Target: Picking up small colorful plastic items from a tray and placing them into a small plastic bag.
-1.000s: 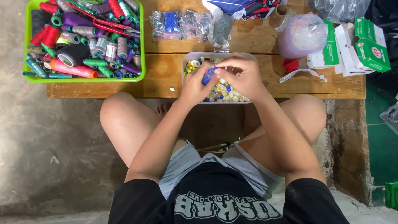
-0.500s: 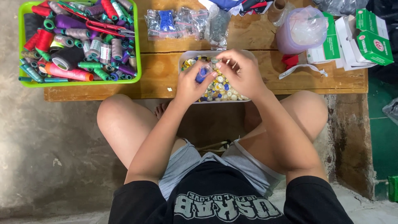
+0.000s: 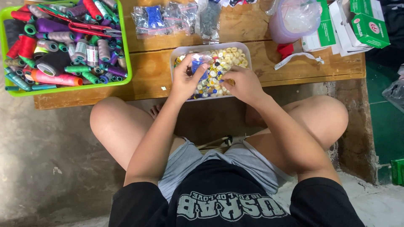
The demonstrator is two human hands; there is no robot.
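Wooden planks form a low bench (image 3: 151, 71), and one shallow white plastic tray (image 3: 179, 52) of mixed buttons (image 3: 225, 59) (cream, yellow and blue, too many to count) sits at its near edge, in the middle. Both of the person's hands are in that tray. Left hand (image 3: 185, 80) has its fingers closed around a small clear bag of blue buttons (image 3: 197, 67), held over the tray's left half. Right hand (image 3: 243, 84) rests on the tray's near right part, fingertips pinched together among the loose buttons; what they grip I cannot tell. One green basket (image 3: 126, 63) of thread spools lies at far left, with one pair of red-handled scissors (image 3: 84, 28) on top. Beyond the tray lie several clear button packets (image 3: 168, 19), and one lilac tub (image 3: 280, 31) stands at far right beside green-and-white boxes (image 3: 370, 27).
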